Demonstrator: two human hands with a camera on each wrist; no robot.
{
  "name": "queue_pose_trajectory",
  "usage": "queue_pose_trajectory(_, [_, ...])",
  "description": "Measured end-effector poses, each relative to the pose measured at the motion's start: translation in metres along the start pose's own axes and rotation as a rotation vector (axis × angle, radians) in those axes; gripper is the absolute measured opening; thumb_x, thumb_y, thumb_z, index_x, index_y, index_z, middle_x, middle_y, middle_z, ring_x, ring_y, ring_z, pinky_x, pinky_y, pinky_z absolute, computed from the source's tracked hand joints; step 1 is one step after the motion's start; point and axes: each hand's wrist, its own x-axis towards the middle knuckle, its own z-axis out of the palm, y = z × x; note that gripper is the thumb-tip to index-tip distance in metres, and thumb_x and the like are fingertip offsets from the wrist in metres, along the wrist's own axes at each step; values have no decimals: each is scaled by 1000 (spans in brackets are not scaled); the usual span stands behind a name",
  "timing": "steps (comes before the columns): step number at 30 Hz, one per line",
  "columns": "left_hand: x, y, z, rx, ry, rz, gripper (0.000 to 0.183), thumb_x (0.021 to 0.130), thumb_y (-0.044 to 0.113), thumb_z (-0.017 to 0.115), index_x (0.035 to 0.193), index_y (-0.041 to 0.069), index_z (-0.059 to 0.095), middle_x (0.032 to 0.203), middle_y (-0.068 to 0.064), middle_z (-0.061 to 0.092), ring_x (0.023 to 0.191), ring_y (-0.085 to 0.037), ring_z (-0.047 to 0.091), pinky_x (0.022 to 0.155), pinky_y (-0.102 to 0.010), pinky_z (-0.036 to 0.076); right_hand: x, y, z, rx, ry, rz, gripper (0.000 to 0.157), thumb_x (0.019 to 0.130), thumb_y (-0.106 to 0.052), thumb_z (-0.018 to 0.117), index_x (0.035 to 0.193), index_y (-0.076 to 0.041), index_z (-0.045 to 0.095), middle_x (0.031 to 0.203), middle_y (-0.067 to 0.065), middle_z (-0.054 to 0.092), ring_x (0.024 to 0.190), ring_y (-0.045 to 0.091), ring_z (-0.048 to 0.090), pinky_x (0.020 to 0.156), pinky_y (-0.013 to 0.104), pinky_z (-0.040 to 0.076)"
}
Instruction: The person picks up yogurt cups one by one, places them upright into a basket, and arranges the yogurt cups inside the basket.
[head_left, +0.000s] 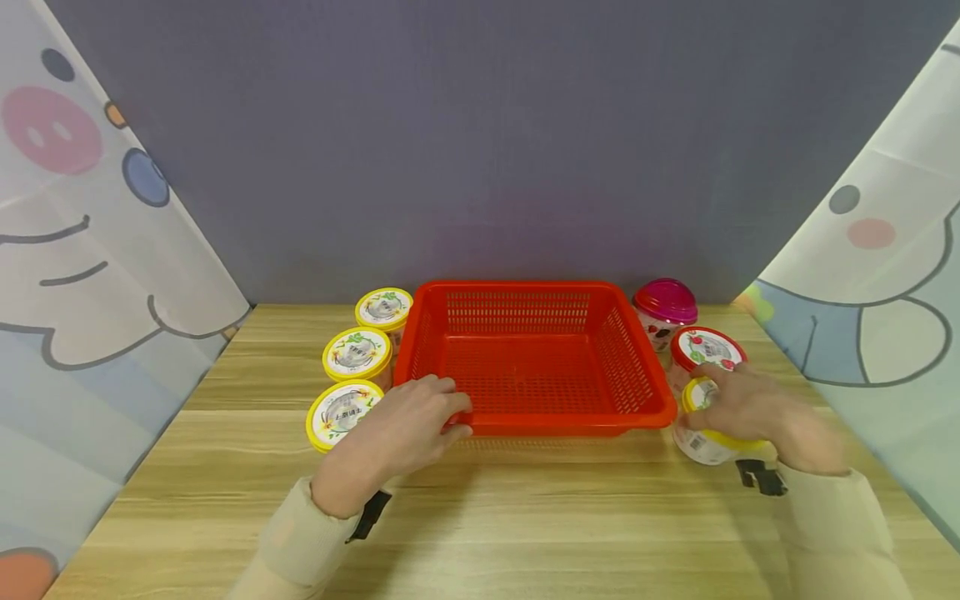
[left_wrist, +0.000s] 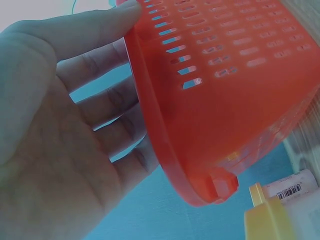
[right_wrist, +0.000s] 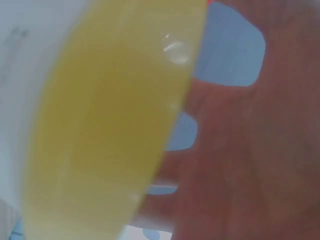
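Note:
A red plastic basket [head_left: 517,425] with slotted walls stands at the back middle of the table. My left hand [head_left: 411,427] holds its near-left rim, the thumb [left_wrist: 95,30] along the rim's outside and the other fingers behind it. At the basket's right, my right hand [head_left: 750,406] grips a white tub with a yellow lid [right_wrist: 110,120] from above. The hand hides much of that lid in the head view. Just behind it stands a red-lidded tub [head_left: 708,346], and farther back a tub with a domed magenta lid [head_left: 666,302].
Left of the basket, three yellow-lidded tubs stand in a row: a near one [head_left: 341,412], a middle one [head_left: 356,352] and a far one [head_left: 384,307]. A grey wall [head_left: 480,150] rises behind the wooden table [head_left: 540,517], with cartoon-printed panels on both sides.

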Motion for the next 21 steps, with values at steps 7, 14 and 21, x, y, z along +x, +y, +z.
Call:
queue_pose_trajectory(7, [1,1,1,22,19,23,13,86,20,82,94,13,74,83,4,61,76,-16,56,71,-33,50,-7,-2,-3,-46,88,-68,84,80,-53,76,138,0,46,121,44,45,97,50,54,72,61,51])
queue_pose_trajectory(14, [1,3,2,29,16,6,14,86,19,82,95,13,74,82,4,60,73,-15,53,66,-31,49,-13,-6,-8,-49,162,-113,80,80,-52,77,137,-2,49,119,42,46,91,47,57,67,57,51])
queue_pose_trajectory(21, [1,4,2,39,10,-6,14,87,19,81,96,12,74,81,4,60,73,-15,54,66,-32,49,-17,-11,-27,-81,189,-107,85,81,-56,76,141,-4,46,108,32,51,90,42,55,63,52,50])
